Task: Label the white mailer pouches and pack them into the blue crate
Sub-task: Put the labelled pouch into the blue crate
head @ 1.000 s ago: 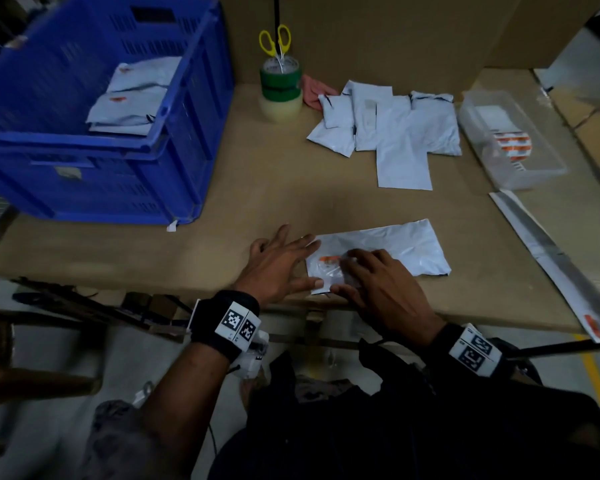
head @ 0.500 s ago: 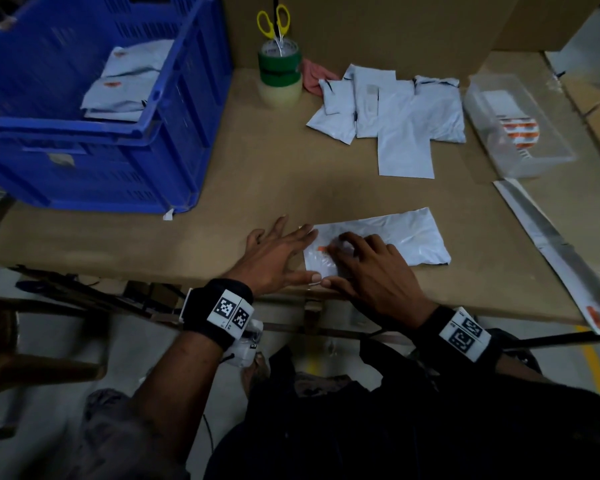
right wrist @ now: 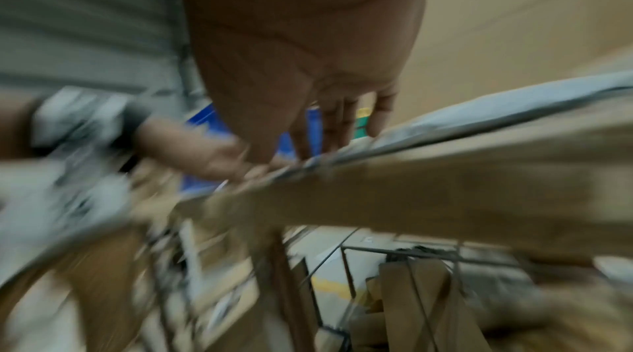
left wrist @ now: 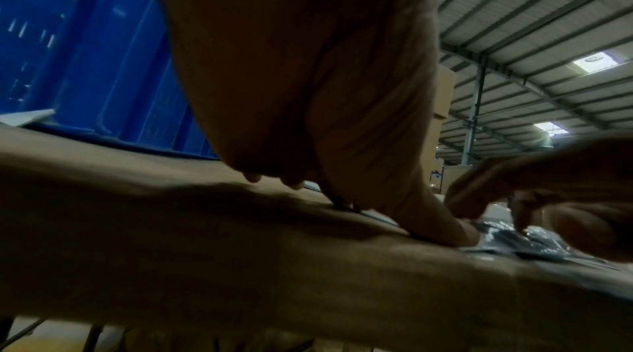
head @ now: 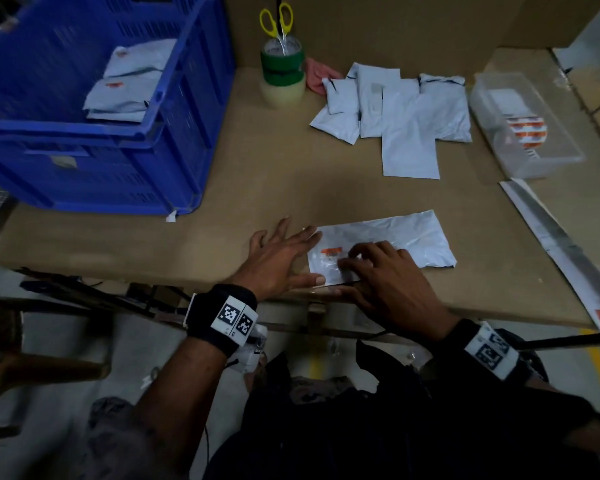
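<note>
Head view, hands: the left hand lies flat with fingers spread on the desk, thumb and fingertips holding down the left end of the mailer pouch; it grips nothing.
Head view, right hand: the right hand rests on the pouch with fingers bent, pressing the label onto it. It looks like pressing, not pinching.
Head view, pouch: it lies flat along the near edge of the desk, in front of the person, orange-marked label at its left end.
Head view, change: a second ago the right fingers covered more of the label; now they sit further right, so its orange strip shows. I'd judge the label is nearly smoothed down and the pouch is about ready to be lifted.
Head view, crate: the blue crate stands at the far left corner, with labelled pouches already inside.
Head view, supply: unlabelled pouches lie by the far edge; a clear tub of labels sits at the right edge. Tape rolls with scissors stand beside them.
Left wrist view: the left thumb presses the pouch edge; the right fingertips touch down just beside it, and the crate wall rises behind.
Right wrist view: blurred by motion; fingers reach down onto the pouch at the desk edge. The grip cannot be read here.
</note>
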The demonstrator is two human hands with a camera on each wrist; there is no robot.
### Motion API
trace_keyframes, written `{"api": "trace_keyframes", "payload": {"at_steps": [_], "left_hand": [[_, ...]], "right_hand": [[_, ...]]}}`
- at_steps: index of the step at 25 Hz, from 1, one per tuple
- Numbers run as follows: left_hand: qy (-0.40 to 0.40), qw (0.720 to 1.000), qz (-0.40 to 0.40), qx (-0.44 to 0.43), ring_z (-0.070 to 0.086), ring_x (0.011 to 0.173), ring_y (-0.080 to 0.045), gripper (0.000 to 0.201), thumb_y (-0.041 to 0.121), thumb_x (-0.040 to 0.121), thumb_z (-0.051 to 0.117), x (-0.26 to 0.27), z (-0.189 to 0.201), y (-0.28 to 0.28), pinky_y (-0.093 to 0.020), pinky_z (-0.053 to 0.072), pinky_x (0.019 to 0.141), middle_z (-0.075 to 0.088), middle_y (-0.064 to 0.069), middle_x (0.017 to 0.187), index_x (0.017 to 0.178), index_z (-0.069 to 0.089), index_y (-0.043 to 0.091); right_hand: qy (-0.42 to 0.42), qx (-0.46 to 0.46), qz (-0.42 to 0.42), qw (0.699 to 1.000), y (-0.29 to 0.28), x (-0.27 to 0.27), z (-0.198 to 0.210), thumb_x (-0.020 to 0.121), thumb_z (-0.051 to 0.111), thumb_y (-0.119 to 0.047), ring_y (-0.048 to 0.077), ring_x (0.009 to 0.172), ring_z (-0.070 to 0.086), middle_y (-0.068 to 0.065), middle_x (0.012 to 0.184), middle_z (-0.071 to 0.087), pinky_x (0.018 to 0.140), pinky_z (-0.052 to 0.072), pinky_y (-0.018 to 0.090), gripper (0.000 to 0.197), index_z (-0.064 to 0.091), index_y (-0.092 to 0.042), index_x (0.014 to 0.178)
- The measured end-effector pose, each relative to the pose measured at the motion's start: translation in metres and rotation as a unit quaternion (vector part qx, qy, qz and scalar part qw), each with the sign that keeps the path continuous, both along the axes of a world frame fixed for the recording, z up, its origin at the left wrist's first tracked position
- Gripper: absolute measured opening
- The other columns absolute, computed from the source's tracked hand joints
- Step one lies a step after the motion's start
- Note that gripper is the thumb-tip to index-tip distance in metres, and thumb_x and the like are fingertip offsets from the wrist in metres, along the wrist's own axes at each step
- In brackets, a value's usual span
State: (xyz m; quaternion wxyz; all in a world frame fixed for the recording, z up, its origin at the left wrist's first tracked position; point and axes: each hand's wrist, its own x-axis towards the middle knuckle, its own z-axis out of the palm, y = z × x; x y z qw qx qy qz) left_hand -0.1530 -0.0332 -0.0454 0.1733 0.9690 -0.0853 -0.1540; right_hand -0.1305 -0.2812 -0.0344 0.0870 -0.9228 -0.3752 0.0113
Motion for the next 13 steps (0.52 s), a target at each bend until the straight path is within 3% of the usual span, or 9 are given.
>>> {"api": "trace_keyframes", "payload": {"at_steps": [2, 4, 6, 10, 13], "left_hand": [[-0.003, 1.000, -0.004, -0.006, -0.011, 0.156, -0.018, 0.088, 0.070, 0.088, 0.058, 0.000, 0.001, 0.000, -0.052, 0.002, 0.121, 0.010, 0.016, 0.168, 0.160, 0.018, 0.039], [-0.014, 1.000, -0.008, -0.013, -0.008, 0.156, -0.019, 0.086, 0.069, 0.088, 0.059, 0.000, 0.002, 0.003, -0.050, 0.003, 0.121, 0.014, 0.014, 0.168, 0.159, 0.023, 0.038], [-0.066, 0.998, -0.022, 0.009, 0.002, 0.156, -0.020, 0.080, 0.069, 0.088, 0.059, 0.000, 0.003, 0.009, -0.042, 0.008, 0.116, 0.023, 0.008, 0.167, 0.156, 0.033, 0.036], [-0.203, 0.979, 0.026, -0.009, 0.042, 0.141, -0.017, 0.054, 0.061, 0.096, 0.050, 0.001, 0.023, 0.025, -0.036, 0.025, 0.103, 0.052, 0.007, 0.149, 0.141, 0.055, 0.031], [-0.279, 0.954, 0.057, -0.095, 0.066, 0.107, -0.015, 0.028, 0.041, 0.101, 0.058, -0.004, 0.049, 0.042, -0.035, 0.048, 0.090, 0.069, 0.007, 0.123, 0.125, 0.067, 0.028]], "right_hand": [[0.025, 0.033, -0.001, 0.999, -0.007, 0.014, 0.004, 0.086, 0.042, -0.083, 0.025, 0.137, 0.044, 0.001, 0.152, 0.048, 0.105, 0.039, 0.044, 0.087, 0.046, -0.024, 0.150], [0.055, -0.026, 0.010, 0.998, -0.009, 0.035, 0.005, 0.076, 0.045, -0.092, 0.026, 0.151, 0.028, 0.004, 0.166, 0.031, 0.117, 0.027, 0.051, 0.113, 0.025, -0.022, 0.162], [0.083, -0.090, 0.011, 0.992, -0.010, 0.042, 0.004, 0.071, 0.045, -0.098, 0.027, 0.154, 0.020, 0.003, 0.169, 0.020, 0.120, 0.020, 0.054, 0.122, 0.016, -0.024, 0.163], [0.031, -0.156, 0.000, 0.987, -0.015, 0.017, -0.005, 0.068, 0.040, -0.099, 0.033, 0.141, 0.036, 0.010, 0.161, 0.034, 0.105, 0.037, 0.054, 0.123, 0.027, -0.020, 0.161], [-0.022, -0.132, -0.020, 0.991, -0.005, -0.014, -0.001, 0.076, 0.061, -0.062, 0.033, 0.122, 0.052, 0.009, 0.143, 0.051, 0.088, 0.041, 0.045, 0.087, 0.045, -0.021, 0.151]]}}
